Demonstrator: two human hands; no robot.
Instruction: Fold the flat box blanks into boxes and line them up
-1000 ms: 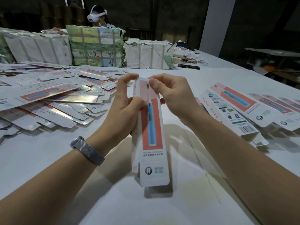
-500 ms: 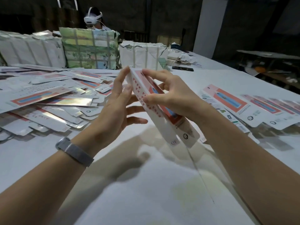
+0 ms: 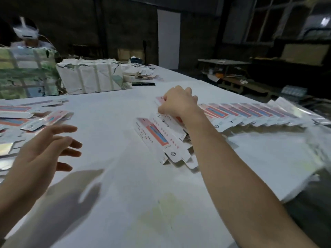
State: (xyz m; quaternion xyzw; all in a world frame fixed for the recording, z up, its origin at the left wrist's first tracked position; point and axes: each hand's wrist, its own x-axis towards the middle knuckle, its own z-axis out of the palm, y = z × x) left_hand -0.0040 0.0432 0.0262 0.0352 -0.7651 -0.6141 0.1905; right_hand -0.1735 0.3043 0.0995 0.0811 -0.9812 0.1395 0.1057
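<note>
A row of folded boxes (image 3: 250, 113), white with a red panel, runs overlapping along the right side of the white table (image 3: 125, 194). The leftmost folded box (image 3: 154, 135) lies slanted at the row's near end, its red-dotted side showing. My right hand (image 3: 177, 104) reaches over the box just behind it (image 3: 166, 122), with fingers curled on that box's far end. My left hand (image 3: 43, 151) hovers above the table at the left, fingers spread, holding nothing. Flat box blanks (image 3: 21, 119) lie spread at the left edge.
Wrapped bundles (image 3: 89, 77) stand at the back left, with a person in a headset behind them. A dark phone (image 3: 143, 84) and loose paper scraps lie further back. The table's right edge drops off near dark shelving and pallets.
The box held upright in both hands has gone to the row on the right. My left hand let go and drew back left, and my view turned right.
</note>
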